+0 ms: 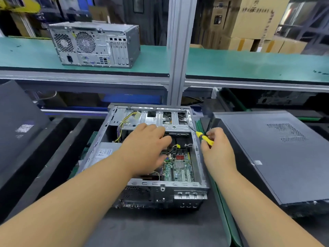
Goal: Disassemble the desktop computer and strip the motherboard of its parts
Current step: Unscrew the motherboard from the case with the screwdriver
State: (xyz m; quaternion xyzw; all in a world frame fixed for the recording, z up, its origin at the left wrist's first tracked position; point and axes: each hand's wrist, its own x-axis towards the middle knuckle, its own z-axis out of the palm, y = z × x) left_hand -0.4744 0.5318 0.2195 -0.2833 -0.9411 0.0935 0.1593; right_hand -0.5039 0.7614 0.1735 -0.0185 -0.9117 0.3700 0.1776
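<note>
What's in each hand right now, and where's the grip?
Right hand pinches the screwdriver by its yellow handle. Left hand reaches into the open case; whether it holds anything cannot be told.

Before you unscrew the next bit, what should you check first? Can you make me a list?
1. Screwdriver held: ok, the right hand grips its yellow handle.
2. Tip seated on a screw: cannot tell, too small.
3. Open computer case flat on the bench: ok.
4. Left hand clear of the tip: ok, it sits over the motherboard, apart.
5. Yellow wires out of the way: ok, they run at the left.
</note>
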